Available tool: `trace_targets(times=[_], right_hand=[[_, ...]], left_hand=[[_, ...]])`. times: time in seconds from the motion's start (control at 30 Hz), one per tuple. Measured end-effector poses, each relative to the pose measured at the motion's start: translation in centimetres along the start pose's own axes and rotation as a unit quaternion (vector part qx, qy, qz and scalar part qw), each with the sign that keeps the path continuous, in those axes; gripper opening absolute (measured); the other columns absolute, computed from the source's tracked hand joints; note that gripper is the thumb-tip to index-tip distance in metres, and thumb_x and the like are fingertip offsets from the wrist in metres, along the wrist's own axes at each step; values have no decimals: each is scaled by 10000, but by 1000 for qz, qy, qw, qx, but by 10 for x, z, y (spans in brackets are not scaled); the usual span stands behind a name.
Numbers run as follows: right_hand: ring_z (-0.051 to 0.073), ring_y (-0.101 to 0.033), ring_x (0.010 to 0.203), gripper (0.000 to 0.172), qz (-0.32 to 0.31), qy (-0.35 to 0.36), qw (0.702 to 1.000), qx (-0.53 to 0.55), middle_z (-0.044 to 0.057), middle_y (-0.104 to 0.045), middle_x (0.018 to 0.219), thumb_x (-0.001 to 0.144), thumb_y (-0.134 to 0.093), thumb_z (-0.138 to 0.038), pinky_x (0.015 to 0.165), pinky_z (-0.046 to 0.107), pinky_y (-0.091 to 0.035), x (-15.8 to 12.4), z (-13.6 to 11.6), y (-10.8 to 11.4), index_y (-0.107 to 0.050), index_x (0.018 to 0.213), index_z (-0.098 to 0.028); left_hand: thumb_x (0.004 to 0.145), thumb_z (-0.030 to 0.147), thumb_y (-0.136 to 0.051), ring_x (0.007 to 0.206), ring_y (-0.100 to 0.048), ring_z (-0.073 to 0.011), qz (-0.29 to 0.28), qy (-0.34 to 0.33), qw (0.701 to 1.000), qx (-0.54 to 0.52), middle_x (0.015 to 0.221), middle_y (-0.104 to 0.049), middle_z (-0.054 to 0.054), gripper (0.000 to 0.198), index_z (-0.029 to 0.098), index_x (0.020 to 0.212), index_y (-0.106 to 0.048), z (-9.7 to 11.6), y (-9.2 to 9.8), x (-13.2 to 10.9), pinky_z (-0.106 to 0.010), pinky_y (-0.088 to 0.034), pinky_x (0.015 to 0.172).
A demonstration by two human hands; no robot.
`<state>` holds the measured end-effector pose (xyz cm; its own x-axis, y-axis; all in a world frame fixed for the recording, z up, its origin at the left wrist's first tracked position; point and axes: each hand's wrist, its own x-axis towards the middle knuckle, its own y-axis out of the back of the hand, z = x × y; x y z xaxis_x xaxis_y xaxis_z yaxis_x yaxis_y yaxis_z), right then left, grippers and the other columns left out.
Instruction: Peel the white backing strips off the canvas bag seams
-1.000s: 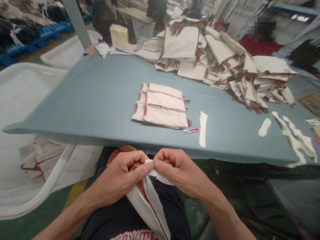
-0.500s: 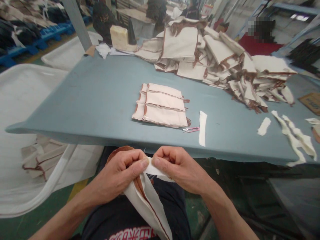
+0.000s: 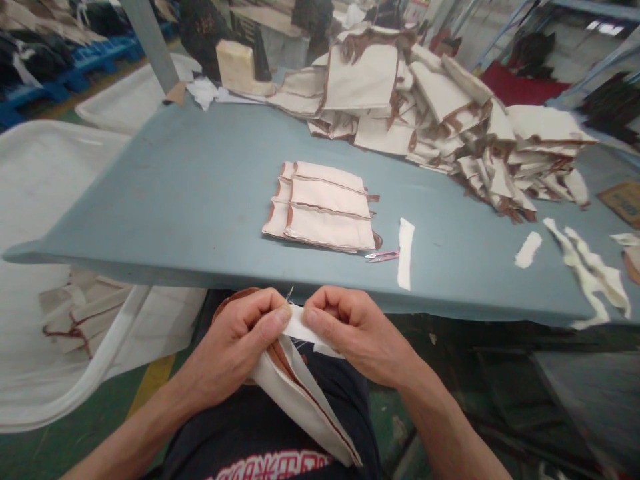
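Observation:
My left hand (image 3: 250,340) pinches one corner of a cream fabric piece with brown trim (image 3: 300,407), which hangs down over my lap. Between my two hands stretches a short white fabric strip (image 3: 301,327). Its other end sits in the closed fingers of my right hand (image 3: 357,330). Loose thread ends stick up by my left fingertips. Whether the strip is joined to the cream piece is hidden under the fingers. Ahead on the table lie stacked cream pieces with brown edging (image 3: 327,207). Pink-handled thread snips (image 3: 383,256) rest beside them.
A blue-grey covered table (image 3: 200,200) spans the front. At its back is a large heap of cream fabric pieces (image 3: 360,73). White scraps (image 3: 405,253) and ragged strips (image 3: 585,273) lie to the right. A white bin (image 3: 100,373) with more pieces stands at the left.
My hands have drawn slightly apart, so more of the white strip shows between them. The hanging end of the cream piece has swung a little to the right.

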<state>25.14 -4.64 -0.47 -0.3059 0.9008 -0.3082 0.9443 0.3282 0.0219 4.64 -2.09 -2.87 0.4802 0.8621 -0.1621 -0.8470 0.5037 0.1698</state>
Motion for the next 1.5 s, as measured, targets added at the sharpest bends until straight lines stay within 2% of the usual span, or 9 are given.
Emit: trace_targets(times=[0.27,0.5,0.67,0.77,0.83,0.93,1.13,1.37,1.5], right_hand=[[69,-295,522,457,37,-12,999,38,-79,-420,623,917,-694,-613,466,219,-231,-4,5,0,-573,802,-187],[66,-294,490,566,90,-35,983,153,-89,-426,570,853,-716,-735,463,221,-211,-3,43,-35,-519,796,-207],[80,-330,529,559,105,-49,982,152,-69,-466,616,853,-713,-728,491,229,-245,-1,63,-49,-544,818,-197],[90,-345,550,473,141,-23,985,101,-63,-471,633,907,-684,-642,510,235,-272,-2,62,-45,-556,814,-196],[96,-353,563,396,166,8,985,52,-60,-473,642,946,-651,-560,523,240,-283,-2,58,-41,-568,816,-195],[99,-367,575,321,166,46,985,-18,-57,-485,650,983,-602,-469,545,248,-298,-4,50,-35,-583,820,-192],[105,-416,614,351,121,45,990,-52,-46,-527,668,1032,-546,-424,573,249,-320,-7,44,-28,-599,784,-182],[109,-439,624,330,156,35,986,-39,-41,-542,677,1009,-591,-438,561,241,-331,-13,45,-14,-623,803,-182],[105,-435,611,335,172,29,984,-33,-41,-546,678,1010,-593,-445,567,242,-342,-17,49,-8,-635,807,-181]], left_hand=[[1028,579,-493,509,-420,-119,64,16,998,0,603,-492,61,437,215,788,-523,-6,3,-2,-211,-344,477],[943,717,-565,488,-430,-117,158,75,985,-10,549,-504,57,563,230,693,-431,-15,-6,-4,-213,-334,462],[963,706,-497,491,-431,-130,135,59,989,17,537,-480,46,581,233,634,-425,-20,-7,-8,-237,-346,465],[994,587,-508,550,-517,-145,133,5,990,38,622,-562,42,424,212,809,-579,-18,-7,-10,-242,-408,531],[970,538,-569,563,-569,-153,85,4,996,35,658,-615,41,341,205,953,-636,-15,-7,-9,-242,-423,539],[966,484,-591,545,-579,-147,21,11,999,41,641,-587,41,315,203,830,-635,-11,-10,-8,-241,-417,523],[1019,395,-492,527,-526,-132,44,-58,989,129,601,-565,40,375,224,685,-508,-11,-14,-4,-249,-389,532],[1017,461,-446,524,-456,-140,43,-30,993,110,579,-467,47,434,235,647,-450,-4,-20,13,-257,-361,505],[994,486,-490,538,-469,-143,44,-10,993,113,584,-500,35,441,223,639,-484,-4,-23,21,-256,-366,513]])
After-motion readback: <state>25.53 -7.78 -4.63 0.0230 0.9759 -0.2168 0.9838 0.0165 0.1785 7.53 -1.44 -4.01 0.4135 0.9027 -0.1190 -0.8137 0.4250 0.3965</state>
